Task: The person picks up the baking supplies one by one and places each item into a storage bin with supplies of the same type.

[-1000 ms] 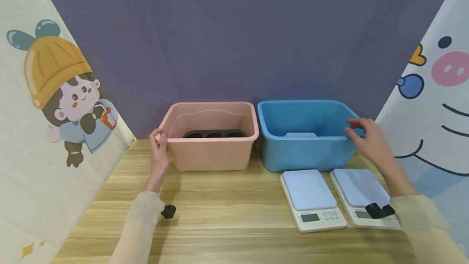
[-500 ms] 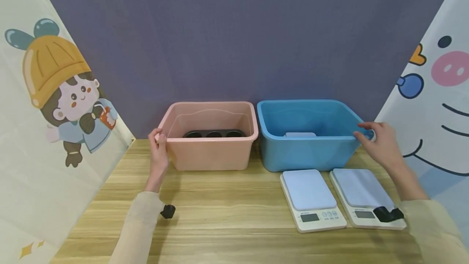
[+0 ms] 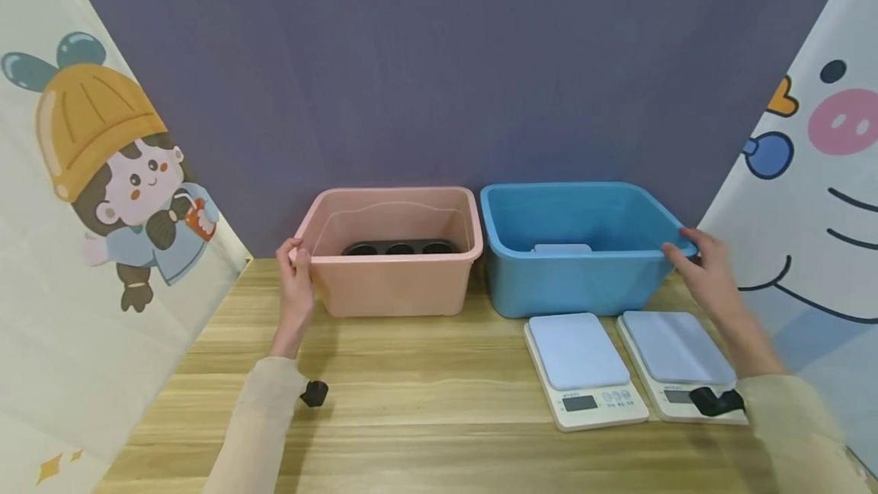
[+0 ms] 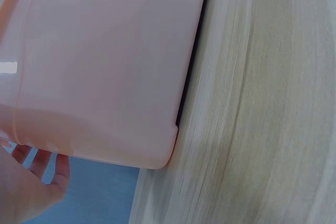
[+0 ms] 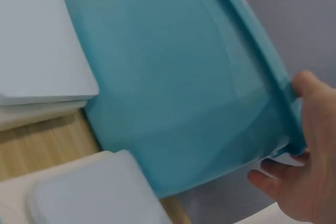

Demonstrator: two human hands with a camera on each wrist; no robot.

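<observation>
My left hand (image 3: 295, 288) grips the front left corner of a pink plastic bin (image 3: 394, 288), with the thumb on the rim and the fingers along the outer side. Seen from the left wrist, the fingers (image 4: 60, 171) curl in against the bin's wall. A dark tray with round hollows (image 3: 400, 248) lies inside this bin. On the other side, my right hand (image 3: 709, 273) pinches the rim of a blue bin (image 3: 576, 284) at its front right corner; its thumb (image 5: 305, 83) lies over the rim in the right wrist view. A pale flat object (image 3: 562, 248) shows inside.
Two white digital kitchen scales, a left one (image 3: 579, 372) and a right one (image 3: 679, 357), lie just in front of the blue bin. Both bins stand side by side on the wood-grain table (image 3: 411, 410), close to the dark back curtain (image 3: 439, 67). Printed cloth walls flank the table.
My right hand has moved from over the blue bin's right side outward and down onto its rim corner. The left hand keeps its grip on the pink bin. Both bins stay in place.
</observation>
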